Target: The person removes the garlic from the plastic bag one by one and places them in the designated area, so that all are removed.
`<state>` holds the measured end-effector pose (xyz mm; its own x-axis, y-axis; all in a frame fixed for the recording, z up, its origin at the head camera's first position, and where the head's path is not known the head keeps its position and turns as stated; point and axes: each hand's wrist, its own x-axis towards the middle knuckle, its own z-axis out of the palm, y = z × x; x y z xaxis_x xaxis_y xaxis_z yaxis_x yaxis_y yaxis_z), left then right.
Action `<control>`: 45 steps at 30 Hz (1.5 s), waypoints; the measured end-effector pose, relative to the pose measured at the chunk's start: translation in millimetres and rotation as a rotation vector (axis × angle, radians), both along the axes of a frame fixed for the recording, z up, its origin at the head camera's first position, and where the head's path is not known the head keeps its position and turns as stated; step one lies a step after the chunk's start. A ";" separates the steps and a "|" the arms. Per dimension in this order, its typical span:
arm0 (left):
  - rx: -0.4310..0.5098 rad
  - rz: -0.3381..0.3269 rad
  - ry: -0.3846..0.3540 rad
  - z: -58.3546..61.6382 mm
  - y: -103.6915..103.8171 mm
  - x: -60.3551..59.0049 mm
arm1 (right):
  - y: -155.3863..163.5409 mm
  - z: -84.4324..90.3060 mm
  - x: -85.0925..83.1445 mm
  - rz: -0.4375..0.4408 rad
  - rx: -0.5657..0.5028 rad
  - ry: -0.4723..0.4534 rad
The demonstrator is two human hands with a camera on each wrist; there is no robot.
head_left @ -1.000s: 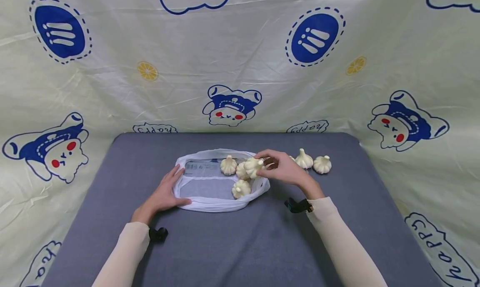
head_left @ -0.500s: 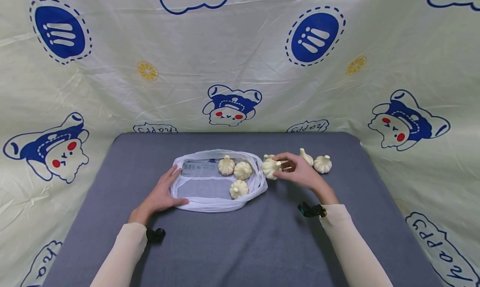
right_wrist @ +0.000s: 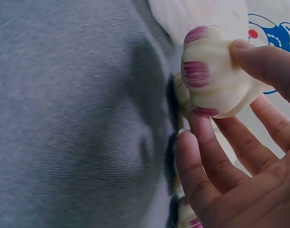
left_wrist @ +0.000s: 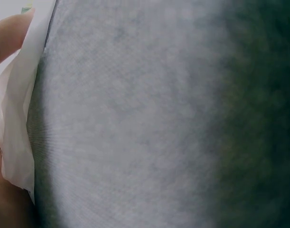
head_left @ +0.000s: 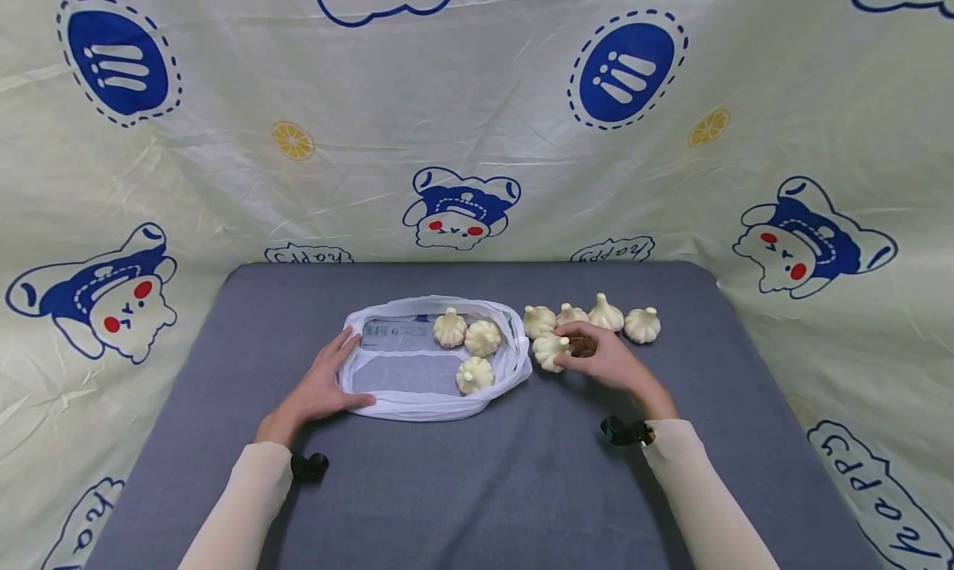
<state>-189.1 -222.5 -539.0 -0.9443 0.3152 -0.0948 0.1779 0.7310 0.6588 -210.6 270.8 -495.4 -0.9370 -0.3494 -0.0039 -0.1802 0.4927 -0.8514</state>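
Observation:
A white plastic bag (head_left: 432, 407) lies on the grey table with its mouth spread wide. Three garlic bulbs (head_left: 474, 375) sit toward its right end. My left hand (head_left: 325, 379) rests against the bag's left side, fingers extended and thumb along the front rim. In the left wrist view, part of that hand shows beside the white plastic (left_wrist: 19, 123). Just right of the bag, my right hand (head_left: 607, 359) pinches a garlic bulb (head_left: 550, 352) between thumb and fingers. Purple streaks mark the underside of this garlic bulb (right_wrist: 220, 76) in the right wrist view.
Behind the right hand, several more garlic bulbs (head_left: 606, 313) stand in a row on the table (head_left: 462, 495), right of the bag. A pale sheet (head_left: 477, 98) printed with cartoon figures hangs around the table's back and sides.
My right hand has carried a garlic bulb from over the bag's right end out to the right and toward me. The bag and left hand have shifted slightly left.

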 end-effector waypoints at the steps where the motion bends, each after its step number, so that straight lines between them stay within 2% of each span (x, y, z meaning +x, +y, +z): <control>1: -0.003 0.000 0.003 0.0 0.0 -0.1 | -0.3 -1.3 0.1 0.005 -0.001 -0.001; 14: -0.006 -0.004 0.050 -3.0 -0.6 -0.4 | -7.6 -16.0 0.7 0.029 0.032 0.027; 22: 0.001 0.006 0.041 -2.7 1.0 0.2 | -8.2 -22.1 0.1 0.009 0.059 0.024; 39: -0.001 0.007 0.041 -2.6 0.5 0.7 | -6.2 -22.6 0.5 0.021 0.038 0.068; 45: -0.003 0.006 0.041 -1.1 0.5 1.4 | -4.8 -19.0 1.0 0.015 0.042 0.019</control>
